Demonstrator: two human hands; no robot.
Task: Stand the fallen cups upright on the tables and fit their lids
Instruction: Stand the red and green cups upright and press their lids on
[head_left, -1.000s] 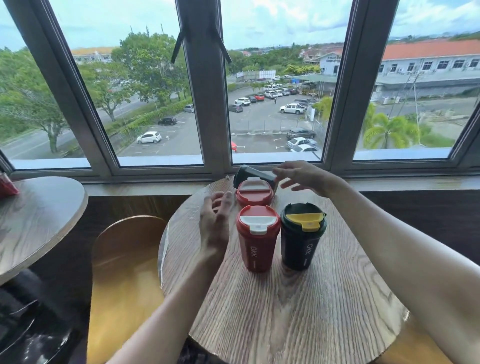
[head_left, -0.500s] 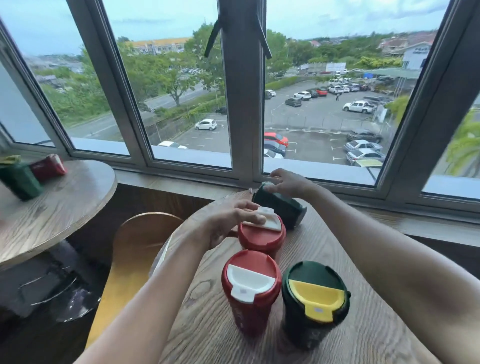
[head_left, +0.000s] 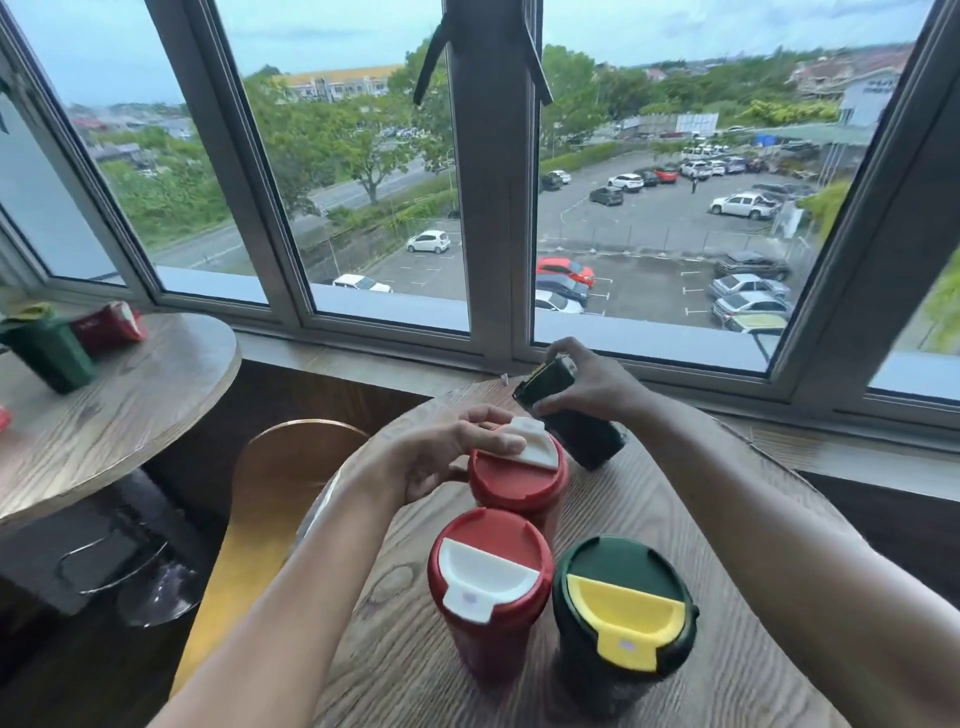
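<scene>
Head view: right hand (head_left: 587, 384) has tilted, perhaps lifted, dark cup (head_left: 571, 421).

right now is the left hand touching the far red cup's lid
Touching: the head view shows the left hand's fingers lying on the far red cup's lid.

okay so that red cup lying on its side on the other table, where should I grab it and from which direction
Grip the red cup around its body, hand coming down from above. It lies on its side on the left table, so the rounded wall faces up. The dark green cup stands close beside it, leaving little room there.
</scene>
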